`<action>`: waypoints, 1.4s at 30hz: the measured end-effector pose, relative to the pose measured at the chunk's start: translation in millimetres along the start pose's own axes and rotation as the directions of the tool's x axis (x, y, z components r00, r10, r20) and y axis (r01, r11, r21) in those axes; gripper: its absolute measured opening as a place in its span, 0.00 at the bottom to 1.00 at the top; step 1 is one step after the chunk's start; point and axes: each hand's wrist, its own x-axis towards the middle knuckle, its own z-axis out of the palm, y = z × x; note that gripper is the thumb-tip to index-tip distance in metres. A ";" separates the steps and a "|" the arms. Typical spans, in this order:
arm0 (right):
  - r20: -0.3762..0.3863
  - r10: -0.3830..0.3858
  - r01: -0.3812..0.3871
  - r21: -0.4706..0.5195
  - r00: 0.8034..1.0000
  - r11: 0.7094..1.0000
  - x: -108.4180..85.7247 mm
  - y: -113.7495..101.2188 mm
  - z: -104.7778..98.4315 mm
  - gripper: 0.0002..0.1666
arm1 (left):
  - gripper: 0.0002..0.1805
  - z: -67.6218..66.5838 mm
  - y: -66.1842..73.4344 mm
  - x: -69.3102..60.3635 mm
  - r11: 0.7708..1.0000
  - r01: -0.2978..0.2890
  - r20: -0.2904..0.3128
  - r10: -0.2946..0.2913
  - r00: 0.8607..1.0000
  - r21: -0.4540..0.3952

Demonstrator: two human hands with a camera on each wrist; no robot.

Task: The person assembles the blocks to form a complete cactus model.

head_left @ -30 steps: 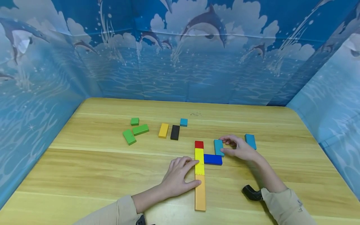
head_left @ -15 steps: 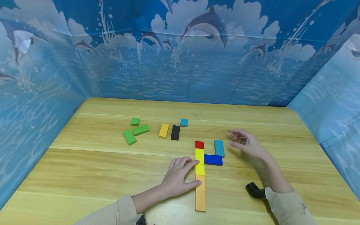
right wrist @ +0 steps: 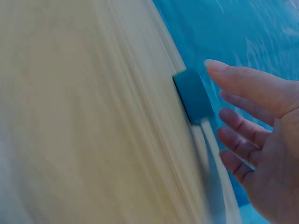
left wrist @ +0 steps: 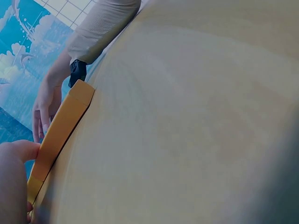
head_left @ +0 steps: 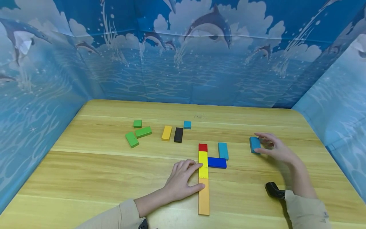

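Note:
In the head view a column of flat blocks runs toward me: a red block [head_left: 203,147], yellow pieces [head_left: 203,170] and a long orange block [head_left: 204,200]. My left hand [head_left: 181,179] rests on it, index fingertip on the yellow, thumb [left wrist: 29,150] on the orange. A dark blue block [head_left: 217,163] adjoins the yellow, and a light blue block [head_left: 223,150] stands at its far right end. Farther right, my right hand [head_left: 275,149] hovers at another light blue block [head_left: 254,144], thumb and fingers spread around it. The right wrist view shows a gap between the thumb and that block [right wrist: 194,96].
At the back left lie green blocks [head_left: 143,132], an amber block [head_left: 166,133], a black block [head_left: 178,135] and a small light blue block [head_left: 187,124]. Dolphin-printed curtains [head_left: 197,63] surround the wooden table [head_left: 85,187]. A black device [head_left: 274,190] sits at my right wrist.
My right hand has left the light blue block by the dark blue one and moved right to the other light blue block. My left hand has stayed in place.

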 end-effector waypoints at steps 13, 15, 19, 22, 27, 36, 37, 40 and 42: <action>0.064 0.065 -0.063 -0.034 0.996 0.997 -0.8 13.1 -6.4 0.39 | 0.33 0.1 0.3 -0.3 1.000 -0.002 -0.003 0.002 1.000 0.005; 0.055 0.065 -0.063 -0.040 0.996 0.997 0.3 14.0 -5.9 0.39 | 0.33 0.1 0.3 -0.5 1.000 -0.003 -0.005 0.003 1.000 0.004; 0.019 0.048 -0.048 -0.010 0.999 0.999 4.3 15.2 -3.0 0.37 | 0.33 -0.1 0.4 -1.1 1.000 -0.003 -0.006 0.003 1.000 0.003; -0.013 0.038 -0.037 0.048 0.999 0.998 10.9 12.0 0.4 0.36 | 0.33 0.0 0.4 -1.2 1.000 -0.004 -0.006 0.004 1.000 0.005; -0.030 0.025 -0.021 0.114 0.999 0.993 28.3 0.6 9.2 0.35 | 0.33 0.3 0.1 -0.7 1.000 -0.005 -0.008 0.005 1.000 0.007; -0.013 -0.006 0.008 0.114 1.000 0.993 62.6 -19.5 31.1 0.37 | 0.33 0.4 -0.4 -1.0 1.000 -0.003 -0.006 0.003 1.000 0.006; -0.007 -0.010 0.010 0.116 1.000 0.993 65.7 -21.0 33.1 0.37 | 0.33 0.3 -0.3 -1.0 1.000 -0.003 -0.005 0.003 1.000 0.006; 0.018 -0.021 0.019 0.121 1.000 0.993 73.8 -24.4 39.1 0.37 | 0.33 0.0 0.0 -1.0 1.000 -0.002 -0.003 0.002 1.000 0.004; 0.030 -0.031 0.027 0.123 0.999 0.992 78.1 -26.4 42.9 0.37 | 0.33 -0.4 0.3 -1.1 1.000 -0.001 -0.001 0.001 1.000 0.003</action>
